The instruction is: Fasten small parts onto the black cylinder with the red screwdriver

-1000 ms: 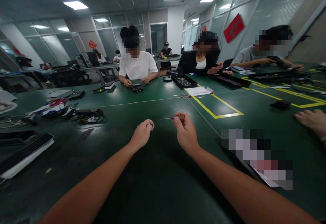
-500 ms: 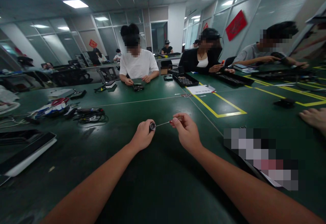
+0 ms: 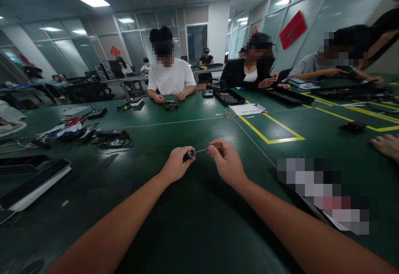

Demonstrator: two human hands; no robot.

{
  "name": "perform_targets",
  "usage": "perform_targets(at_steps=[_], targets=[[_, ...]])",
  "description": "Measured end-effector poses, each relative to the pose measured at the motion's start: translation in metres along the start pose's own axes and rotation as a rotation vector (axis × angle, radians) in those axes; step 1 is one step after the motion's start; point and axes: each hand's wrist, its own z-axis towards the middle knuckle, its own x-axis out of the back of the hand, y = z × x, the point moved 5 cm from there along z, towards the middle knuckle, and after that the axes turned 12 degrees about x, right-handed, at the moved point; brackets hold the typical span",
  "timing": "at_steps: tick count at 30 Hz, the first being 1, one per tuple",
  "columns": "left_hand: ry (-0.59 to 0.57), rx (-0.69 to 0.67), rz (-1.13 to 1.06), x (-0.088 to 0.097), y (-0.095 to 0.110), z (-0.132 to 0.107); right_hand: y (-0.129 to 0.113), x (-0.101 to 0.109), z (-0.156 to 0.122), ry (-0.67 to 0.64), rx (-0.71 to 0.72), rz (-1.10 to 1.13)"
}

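My left hand (image 3: 177,165) is closed around a small black cylindrical part (image 3: 191,153). Its round end, with a light ring, faces me; what lies inside is too small to make out. In my right hand (image 3: 229,165), pinched between thumb and fingers, is a thin screwdriver (image 3: 201,150). A reddish piece shows at the fingertips, and the handle is mostly hidden by the fingers. The slender shaft points left and reaches the side of the black part; whether the tip touches it I cannot tell. Both hands are above the green table (image 3: 187,216).
Tangled cables (image 3: 114,139) and a black-and-white device (image 3: 39,184) lie left. A blurred-out flat item (image 3: 324,195) is by my right forearm. Co-workers sit across, one in a white shirt (image 3: 171,77). Another person's hand (image 3: 386,144) rests at the right edge. Black trays (image 3: 229,96) stand farther back.
The black cylindrical part has shifted slightly right, closer to my right hand, and less of the screwdriver shaft shows between them. The whole view has shifted a little.
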Motion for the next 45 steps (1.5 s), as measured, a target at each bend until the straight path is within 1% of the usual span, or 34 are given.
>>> perform_targets(at_steps=[4,7,10,13,16,24,29,31,36,39,45], targets=[[0.014,0.003,-0.001,0.0,-0.002,0.0,-0.002,-0.002,-0.002,-0.03,-0.022,-0.014],[0.028,-0.003,0.0,0.0,-0.004,0.001,-0.004,-0.003,-0.003,-0.052,-0.006,0.01],[0.027,-0.012,0.011,-0.001,-0.005,0.002,-0.006,-0.003,-0.003,-0.079,-0.01,-0.023],[0.012,-0.033,0.031,-0.002,-0.002,0.002,-0.007,0.001,-0.001,-0.053,-0.016,-0.113],[0.005,-0.045,0.041,-0.002,0.0,0.001,-0.006,0.004,0.001,-0.032,0.008,-0.165],[0.006,-0.041,0.041,0.0,-0.002,0.0,-0.003,0.001,-0.001,-0.07,-0.025,-0.082],[-0.024,-0.049,0.071,0.0,0.002,-0.001,-0.003,0.005,0.003,-0.048,-0.027,-0.193],[-0.027,-0.054,0.077,0.0,0.003,-0.002,0.0,0.005,0.003,-0.055,-0.036,-0.205],[-0.006,-0.039,0.059,0.0,0.001,-0.001,0.008,0.003,0.001,-0.082,-0.073,-0.129],[0.0,-0.034,0.064,-0.001,0.0,0.0,0.008,0.003,0.0,-0.08,-0.082,-0.083],[-0.014,-0.059,0.079,-0.001,0.003,-0.001,0.002,0.005,0.004,-0.05,-0.049,-0.17]])
